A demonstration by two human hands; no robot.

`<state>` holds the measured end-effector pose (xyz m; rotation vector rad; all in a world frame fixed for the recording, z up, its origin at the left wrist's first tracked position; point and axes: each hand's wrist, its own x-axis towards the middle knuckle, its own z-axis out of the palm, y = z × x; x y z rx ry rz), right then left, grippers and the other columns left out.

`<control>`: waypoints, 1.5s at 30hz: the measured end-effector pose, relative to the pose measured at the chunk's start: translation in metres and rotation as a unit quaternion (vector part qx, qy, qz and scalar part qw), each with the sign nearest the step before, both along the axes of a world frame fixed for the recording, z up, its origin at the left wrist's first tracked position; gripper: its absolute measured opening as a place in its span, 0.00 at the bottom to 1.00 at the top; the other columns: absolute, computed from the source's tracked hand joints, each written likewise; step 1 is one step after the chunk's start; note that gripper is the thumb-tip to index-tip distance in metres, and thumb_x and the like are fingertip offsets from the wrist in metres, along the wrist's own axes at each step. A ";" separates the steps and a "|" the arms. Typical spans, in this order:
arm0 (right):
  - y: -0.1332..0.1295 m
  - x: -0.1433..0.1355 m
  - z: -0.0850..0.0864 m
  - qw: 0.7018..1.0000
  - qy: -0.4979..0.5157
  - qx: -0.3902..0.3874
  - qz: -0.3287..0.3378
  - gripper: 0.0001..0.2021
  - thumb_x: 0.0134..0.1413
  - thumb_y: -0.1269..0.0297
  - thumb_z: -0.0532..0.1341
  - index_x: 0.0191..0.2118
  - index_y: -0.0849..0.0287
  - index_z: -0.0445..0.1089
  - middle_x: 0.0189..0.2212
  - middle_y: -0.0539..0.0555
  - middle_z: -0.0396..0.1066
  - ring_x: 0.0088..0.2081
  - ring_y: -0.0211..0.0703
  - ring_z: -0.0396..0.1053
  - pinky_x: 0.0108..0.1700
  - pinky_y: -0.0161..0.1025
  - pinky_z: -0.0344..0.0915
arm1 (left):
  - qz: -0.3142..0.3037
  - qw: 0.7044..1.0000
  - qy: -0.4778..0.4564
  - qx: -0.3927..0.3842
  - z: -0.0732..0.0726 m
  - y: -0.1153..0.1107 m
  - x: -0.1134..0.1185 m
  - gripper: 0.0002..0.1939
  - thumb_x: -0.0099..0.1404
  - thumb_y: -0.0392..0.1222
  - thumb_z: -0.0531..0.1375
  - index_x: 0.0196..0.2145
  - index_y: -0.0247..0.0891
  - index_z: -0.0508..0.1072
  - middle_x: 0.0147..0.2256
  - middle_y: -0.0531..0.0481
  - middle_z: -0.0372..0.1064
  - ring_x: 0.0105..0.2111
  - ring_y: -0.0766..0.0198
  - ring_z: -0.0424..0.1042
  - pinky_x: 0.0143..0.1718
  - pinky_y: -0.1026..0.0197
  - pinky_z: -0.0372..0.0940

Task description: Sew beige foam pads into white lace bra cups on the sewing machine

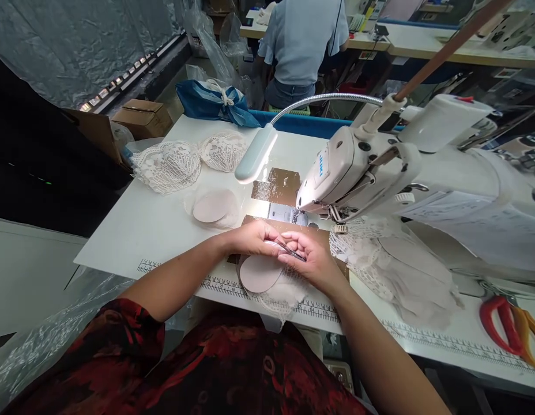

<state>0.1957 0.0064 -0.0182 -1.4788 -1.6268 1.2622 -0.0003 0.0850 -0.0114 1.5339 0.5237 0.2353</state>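
Close together in front of the sewing machine (332, 167), my two hands meet over a lace piece (289, 291) with a pale oval pad (261, 273). My right hand (308, 259) is closed around small dark metal snips (293, 251). My left hand (259, 237) pinches the upper edge of the lace piece, its fingertips near the tips of the snips. The lower edge of the lace hangs over the front of the table, across the printed ruler (224, 285). Under the machine needle lies a bright metal plate (282, 213).
Lace cups (168, 164) and another oval pad (214, 206) lie at the left. A lamp (256, 154) hangs over the table. More lace pieces (406, 259) and red-orange scissors (505, 325) are at the right. A person (304, 43) sits beyond.
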 end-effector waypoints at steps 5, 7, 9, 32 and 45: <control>0.001 0.005 -0.001 0.999 0.024 -0.032 -0.018 0.14 0.53 0.54 0.62 0.39 0.58 0.74 0.35 0.54 0.75 0.36 0.45 0.71 0.38 0.39 0.66 | -0.055 0.996 0.062 0.014 0.005 0.012 -0.018 0.20 0.55 0.42 0.67 0.45 0.33 0.74 0.36 0.48 0.70 0.34 0.65 0.68 0.33 0.67 0.62; 0.001 0.008 -0.002 0.998 0.032 -0.040 -0.027 0.13 0.53 0.54 0.62 0.37 0.59 0.74 0.32 0.53 0.74 0.33 0.43 0.69 0.35 0.38 0.65 | -0.030 0.997 0.074 0.018 0.007 0.015 -0.025 0.21 0.55 0.40 0.66 0.47 0.33 0.72 0.31 0.52 0.65 0.31 0.68 0.65 0.30 0.68 0.59; 0.001 0.009 -0.002 0.998 0.027 -0.044 -0.032 0.13 0.52 0.53 0.62 0.35 0.59 0.73 0.28 0.51 0.72 0.30 0.41 0.67 0.31 0.36 0.63 | -0.001 0.997 0.071 0.021 0.007 0.017 -0.030 0.21 0.56 0.39 0.65 0.48 0.33 0.72 0.28 0.55 0.60 0.29 0.70 0.62 0.30 0.68 0.58; -0.001 0.010 -0.002 1.000 0.007 0.012 -0.016 0.14 0.54 0.50 0.60 0.33 0.57 0.70 0.28 0.49 0.67 0.29 0.38 0.62 0.31 0.35 0.59 | 0.026 0.999 0.033 -0.001 -0.003 0.000 0.005 0.14 0.59 0.49 0.65 0.33 0.33 0.75 0.30 0.51 0.69 0.28 0.69 0.65 0.27 0.68 0.57; -0.006 0.024 -0.004 0.994 0.096 -0.046 0.021 0.18 0.55 0.51 0.61 0.47 0.56 0.71 0.41 0.55 0.74 0.41 0.45 0.72 0.43 0.42 0.69 | 0.050 0.993 0.030 -0.100 0.001 -0.003 0.001 0.16 0.56 0.49 0.67 0.35 0.33 0.79 0.29 0.49 0.72 0.28 0.68 0.67 0.27 0.67 0.60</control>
